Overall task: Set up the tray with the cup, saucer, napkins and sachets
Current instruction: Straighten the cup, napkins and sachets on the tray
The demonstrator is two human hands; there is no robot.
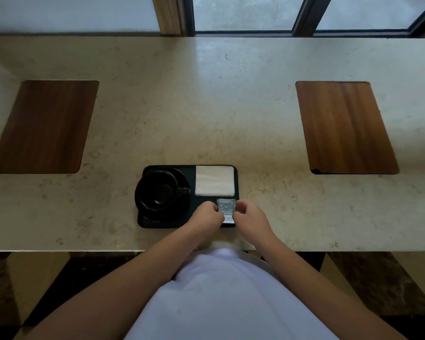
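A black tray lies near the counter's front edge. On its left half a black cup stands upright on a black saucer, handle pointing right. White folded napkins fill the tray's far right corner. Below them, in the near right corner, grey-and-white sachets rest between my two hands. My left hand pinches their left edge and my right hand pinches their right edge. The lower part of the sachets is hidden by my fingers.
The beige stone counter has two inset wooden panels, one at the left and one at the right. A window frame runs along the far edge. The counter's front edge is just under my forearms.
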